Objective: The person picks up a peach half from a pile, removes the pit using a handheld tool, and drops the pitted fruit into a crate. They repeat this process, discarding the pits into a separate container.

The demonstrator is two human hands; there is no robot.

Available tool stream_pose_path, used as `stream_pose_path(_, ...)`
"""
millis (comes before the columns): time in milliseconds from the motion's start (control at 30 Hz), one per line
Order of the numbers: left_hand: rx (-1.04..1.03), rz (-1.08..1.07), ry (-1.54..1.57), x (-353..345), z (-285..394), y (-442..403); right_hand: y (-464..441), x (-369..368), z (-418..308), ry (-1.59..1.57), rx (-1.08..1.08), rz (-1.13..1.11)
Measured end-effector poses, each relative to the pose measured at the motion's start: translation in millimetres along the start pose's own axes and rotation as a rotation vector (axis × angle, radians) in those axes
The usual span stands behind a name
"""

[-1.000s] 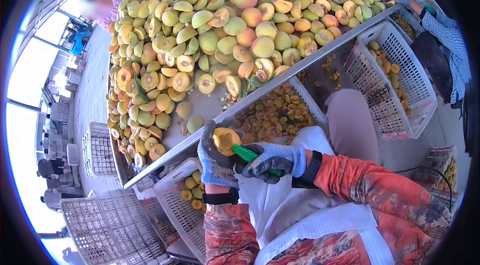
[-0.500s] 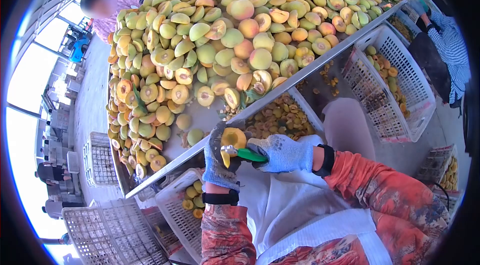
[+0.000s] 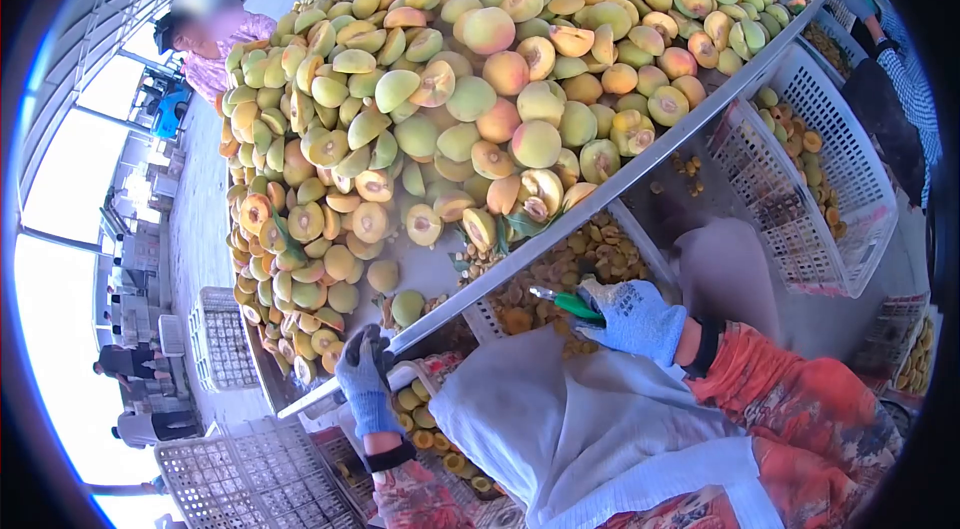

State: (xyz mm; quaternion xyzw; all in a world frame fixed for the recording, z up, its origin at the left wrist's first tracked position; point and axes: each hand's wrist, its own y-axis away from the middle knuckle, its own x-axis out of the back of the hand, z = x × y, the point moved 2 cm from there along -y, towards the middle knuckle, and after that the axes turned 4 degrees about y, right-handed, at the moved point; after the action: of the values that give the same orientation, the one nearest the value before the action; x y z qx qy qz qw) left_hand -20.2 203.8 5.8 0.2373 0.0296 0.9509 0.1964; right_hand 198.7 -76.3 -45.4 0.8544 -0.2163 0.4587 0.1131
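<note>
My right hand (image 3: 640,321), in a grey-blue knitted glove, grips a green-handled pitting tool (image 3: 572,305) with its short metal tip pointing left. It hovers above a crate of scraps (image 3: 590,259) under the table edge. My left hand (image 3: 367,379), gloved alike with dark, stained fingertips, is at the table's metal rim (image 3: 480,291), above a white crate of pitted peach halves (image 3: 425,419). Its fingers are partly apart and no fruit shows in them. Beyond the rim lies a large heap of cut and whole peaches (image 3: 440,129).
A white crate of peach halves (image 3: 810,169) stands at right, near a co-worker's checked sleeve (image 3: 905,69). Another person in pink (image 3: 215,49) stands at the far left of the table. More plastic crates (image 3: 250,469) sit on the floor at lower left.
My left hand has moved left and down from the middle to the rim, and the peach half it held is gone from it. My right hand has moved right with the pitting tool.
</note>
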Motion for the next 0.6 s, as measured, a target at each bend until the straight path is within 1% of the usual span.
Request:
stream_pose_path(33,0.169,0.0,0.067,-29.2,32.5,-11.8,2.1,-2.9,0.0,-0.034,-0.016,-0.023)
stream_pose_path(67,0.096,-0.034,0.132,-52.4,27.8,-41.5,3.6,-3.2,1.6,-0.065,-0.036,-0.041)
stream_pose_path(100,0.085,-0.069,-0.018,-76.9,39.8,-62.5,4.7,0.7,1.3,-0.1,-0.052,-0.075)
stream_pose_path(133,0.007,-0.108,-0.214,-97.0,31.8,-93.7,5.1,8.6,2.3,-0.099,-0.068,-0.066)
stream_pose_path(167,-0.051,-0.052,-0.315,-117.8,10.1,-123.6,6.1,16.3,3.0,-0.181,-0.078,-0.073)
stream_pose_path(200,-0.41,-0.044,-0.356,-137.6,12.3,-124.4,7.0,20.4,5.0,-0.265,-0.088,-0.08)
stream_pose_path(233,-0.45,-0.011,-0.387,-147.0,10.0,-127.5,9.3,21.2,10.0,-0.282,-0.05,-0.015)
stream_pose_path(267,-0.485,0.025,-0.417,-152.5,6.0,-128.7,10.3,21.5,14.1,-0.28,-0.063,-0.01)
stream_pose_path(300,-0.482,0.018,-0.417,-151.0,15.8,-120.2,11.2,22.5,16.5,-0.316,-0.055,0.028)
stream_pose_path(367,0.212,-0.385,-0.245,-137.5,34.8,-95.2,10.7,23.5,13.8,-0.351,-0.027,0.057)
stream_pose_path(400,0.213,-0.368,-0.239,-127.5,29.6,-88.7,9.3,22.3,10.3,-0.368,-0.069,-0.02)
stream_pose_path(433,0.12,-0.327,-0.207,-117.1,23.1,-79.9,7.8,22.0,6.4,-0.378,-0.107,-0.094)
stream_pose_path(467,0.025,-0.286,-0.173,-107.3,18.4,-70.3,6.0,25.1,-1.0,-0.368,-0.088,-0.095)
stream_pose_path(500,0.058,-0.256,0.013,-94.5,25.3,-52.9,5.1,29.6,-10.0,-0.345,-0.076,-0.096)
stream_pose_path(533,0.054,-0.245,0.028,-84.1,34.9,-31.6,6.2,32.5,-17.9,-0.323,-0.065,-0.098)
stream_pose_path(567,0.13,-0.283,0.519,-75.2,44.3,-8.2,7.1,30.4,-23.9,-0.313,-0.049,-0.1)
stream_pose_path(600,0.193,-0.313,1.014,-68.8,47.9,9.0,5.4,28.8,-29.8,-0.226,0.018,0.022)
